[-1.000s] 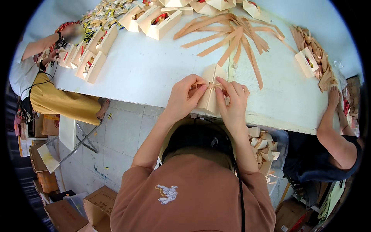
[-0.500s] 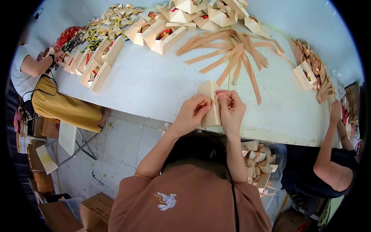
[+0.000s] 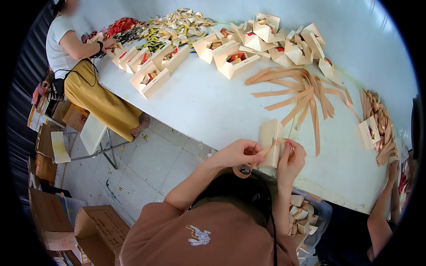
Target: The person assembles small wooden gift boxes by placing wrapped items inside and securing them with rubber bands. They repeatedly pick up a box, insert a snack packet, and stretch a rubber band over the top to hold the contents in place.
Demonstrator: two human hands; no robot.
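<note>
A closed cream cardboard box (image 3: 270, 131) stands at the table's near edge, in front of me. A tan ribbon (image 3: 266, 150) crosses it, drawn out between my hands. My left hand (image 3: 243, 154), at the box's left side, pinches one length of the ribbon. A loop of that length hangs below the fingers, over the table's edge. On the right side of the box, my right hand (image 3: 291, 160) is closed with fingertips together on the other part of the ribbon. Whether the ribbon is knotted on the box I cannot tell.
Loose tan ribbons (image 3: 306, 95) fan across the table beyond the box. Open filled boxes (image 3: 237, 68) and heaps of small packets (image 3: 177, 29) line the back. A clear bin (image 3: 327, 213) of ribboned boxes stands below, right. One person (image 3: 71, 40) works far left; another's arm (image 3: 380, 221) is at right.
My hands, close together over the box before, are now farther apart with the ribbon stretched between them. A ribbon loop now hangs below my left hand. The whole view has shifted.
</note>
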